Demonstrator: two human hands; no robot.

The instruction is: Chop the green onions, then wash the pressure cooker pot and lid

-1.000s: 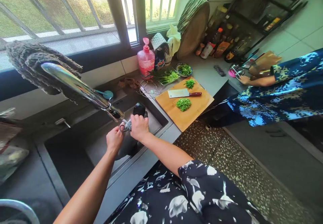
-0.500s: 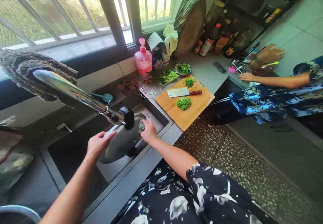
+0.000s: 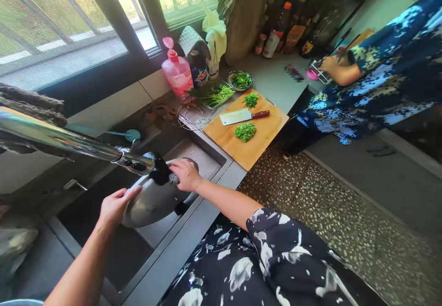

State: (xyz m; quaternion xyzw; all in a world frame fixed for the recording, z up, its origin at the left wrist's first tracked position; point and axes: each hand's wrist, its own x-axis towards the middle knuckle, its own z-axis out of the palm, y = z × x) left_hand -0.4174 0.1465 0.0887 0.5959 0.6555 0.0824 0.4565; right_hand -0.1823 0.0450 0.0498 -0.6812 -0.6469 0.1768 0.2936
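Observation:
A grey metal wok is tilted on its side over the sink, under the faucet. My left hand is closed on its near left rim, thumb on top. My right hand is wrapped around a steel wool scrubber and presses it against the wok's surface. Below my right hand a dark handle of the wok shows. The faucet's black head covers part of the wok, and the fingertips of my right hand are partly hidden.
Right of the sink, a cutting board bears a cleaver and chopped greens. Behind it stand a bowl of greens, a pink soap bottle and a wire rack. A co-worker's hand is at the far counter.
My right hand has moved with the scrubber across the wok toward the faucet head. The view has shifted. The co-worker has leaned in closer to the counter.

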